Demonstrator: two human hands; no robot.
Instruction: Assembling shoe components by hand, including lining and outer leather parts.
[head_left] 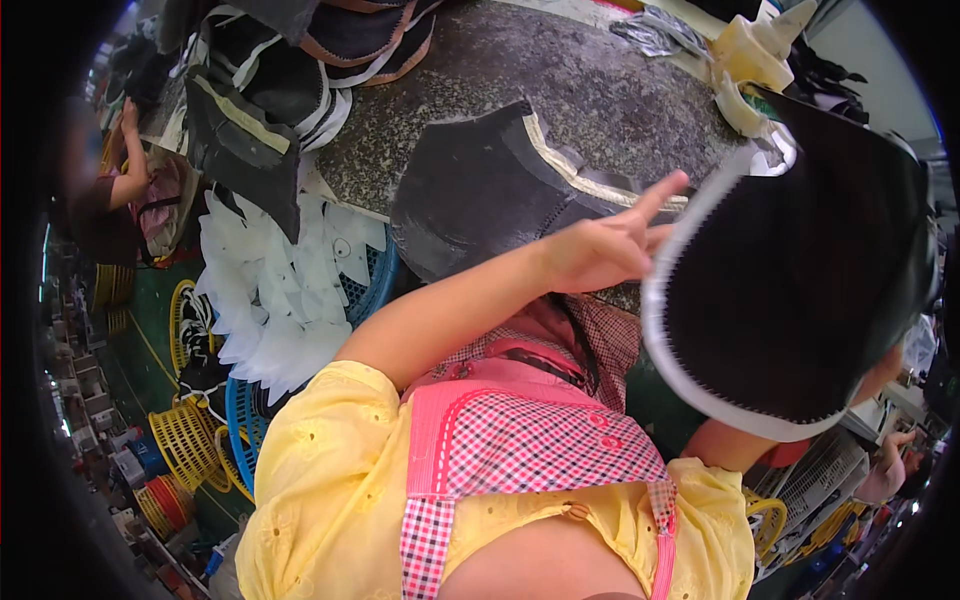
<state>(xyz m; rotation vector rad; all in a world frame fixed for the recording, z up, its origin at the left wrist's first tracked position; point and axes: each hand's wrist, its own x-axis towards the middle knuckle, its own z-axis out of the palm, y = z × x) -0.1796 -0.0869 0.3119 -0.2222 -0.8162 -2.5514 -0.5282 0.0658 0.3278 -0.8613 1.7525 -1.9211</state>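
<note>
A yellow blouse (330,470) and pink checked apron (520,440) fill the lower frame. Above them the left hand (600,250) touches the white stitched rim of a big black fabric piece (800,290), index finger stretched out, the other fingers loosely curled; whether it pinches the rim I cannot tell. The right hand (885,370) is almost wholly hidden behind the piece at its right edge, its grip unreadable. The piece is held up over the speckled grey table (600,90), where a dark cut piece (480,190) lies. White cut shapes (280,290) fill a blue basket (240,420) on the left.
</note>
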